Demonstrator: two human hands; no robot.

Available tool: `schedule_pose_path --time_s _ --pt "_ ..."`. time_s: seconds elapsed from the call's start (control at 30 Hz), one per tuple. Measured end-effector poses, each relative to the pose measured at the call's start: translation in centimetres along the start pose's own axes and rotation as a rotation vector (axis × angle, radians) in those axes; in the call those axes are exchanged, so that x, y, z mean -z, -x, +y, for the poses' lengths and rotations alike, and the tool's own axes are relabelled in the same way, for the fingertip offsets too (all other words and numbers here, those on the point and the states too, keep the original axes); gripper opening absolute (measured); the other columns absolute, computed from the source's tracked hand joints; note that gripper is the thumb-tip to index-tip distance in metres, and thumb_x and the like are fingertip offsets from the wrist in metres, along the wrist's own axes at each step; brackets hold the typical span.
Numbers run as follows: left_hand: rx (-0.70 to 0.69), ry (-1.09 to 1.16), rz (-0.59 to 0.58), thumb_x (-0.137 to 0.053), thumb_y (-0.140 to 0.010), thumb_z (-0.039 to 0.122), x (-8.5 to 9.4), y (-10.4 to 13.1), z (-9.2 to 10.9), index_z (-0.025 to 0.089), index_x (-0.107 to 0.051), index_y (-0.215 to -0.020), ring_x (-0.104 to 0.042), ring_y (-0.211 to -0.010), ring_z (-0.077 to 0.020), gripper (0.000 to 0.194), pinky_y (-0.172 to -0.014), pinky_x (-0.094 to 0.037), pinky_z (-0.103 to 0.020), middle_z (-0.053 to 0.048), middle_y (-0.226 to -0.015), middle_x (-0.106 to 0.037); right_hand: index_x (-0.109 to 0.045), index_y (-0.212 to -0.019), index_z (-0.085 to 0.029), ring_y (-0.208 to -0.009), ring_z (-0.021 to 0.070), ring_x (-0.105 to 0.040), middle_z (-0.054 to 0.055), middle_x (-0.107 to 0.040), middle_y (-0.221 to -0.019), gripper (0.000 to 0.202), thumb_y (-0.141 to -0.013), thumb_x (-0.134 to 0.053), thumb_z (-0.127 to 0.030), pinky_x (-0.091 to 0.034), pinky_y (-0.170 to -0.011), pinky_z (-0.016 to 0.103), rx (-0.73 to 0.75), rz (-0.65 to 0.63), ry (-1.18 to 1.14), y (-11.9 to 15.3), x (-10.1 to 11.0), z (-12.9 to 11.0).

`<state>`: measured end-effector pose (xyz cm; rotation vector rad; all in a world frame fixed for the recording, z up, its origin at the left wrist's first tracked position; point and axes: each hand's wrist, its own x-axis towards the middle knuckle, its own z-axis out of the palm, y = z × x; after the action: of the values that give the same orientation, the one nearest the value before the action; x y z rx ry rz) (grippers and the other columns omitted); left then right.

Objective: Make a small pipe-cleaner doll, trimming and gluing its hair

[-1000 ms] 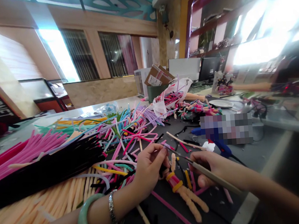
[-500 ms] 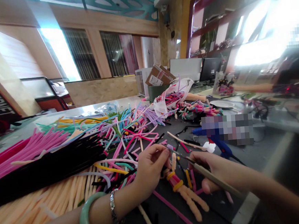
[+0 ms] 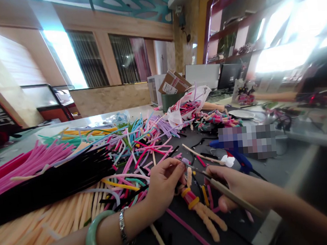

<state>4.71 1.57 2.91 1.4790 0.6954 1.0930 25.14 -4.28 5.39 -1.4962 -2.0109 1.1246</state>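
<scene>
A pipe-cleaner doll (image 3: 191,198) with peach legs, a red and pink body and yellow bands lies slanted over the dark table. My left hand (image 3: 166,184) is closed at its upper end, thumb and forefinger pinched together; its fingers hide the doll's head. One peach arm (image 3: 189,176) of the doll sticks up beside my fingertips. My right hand (image 3: 228,187) is wrapped round a slim tool with a beige handle (image 3: 233,195) and a thin metal shaft. The shaft's tip reaches my left fingertips; its exact shape is too small to tell.
Loose pipe-cleaner pieces (image 3: 142,146) are heaped beyond my left hand. Black (image 3: 52,184), pink (image 3: 39,162) and peach bundles (image 3: 60,217) lie at left. A blue glue gun (image 3: 241,159) with its cord rests at right. Behind stand a plastic bag (image 3: 175,114) and a cardboard box (image 3: 174,83).
</scene>
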Motion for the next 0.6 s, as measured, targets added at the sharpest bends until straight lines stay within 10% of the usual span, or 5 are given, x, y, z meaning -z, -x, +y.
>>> schedule_pose_path --time_s 0.6 --pt "-0.014 0.049 0.022 -0.065 -0.077 0.031 0.13 -0.19 -0.33 0.013 -0.059 -0.072 -0.049 -0.041 -0.0074 0.02 -0.041 -0.04 -0.018 0.003 -0.047 -0.055 -0.045 -0.074 -0.018 -0.062 0.0108 -0.033 -0.005 -0.041 -0.068 0.055 -0.059 -0.072 -0.063 -0.028 -0.051 0.023 0.051 -0.054 -0.172 -0.52 0.03 0.62"
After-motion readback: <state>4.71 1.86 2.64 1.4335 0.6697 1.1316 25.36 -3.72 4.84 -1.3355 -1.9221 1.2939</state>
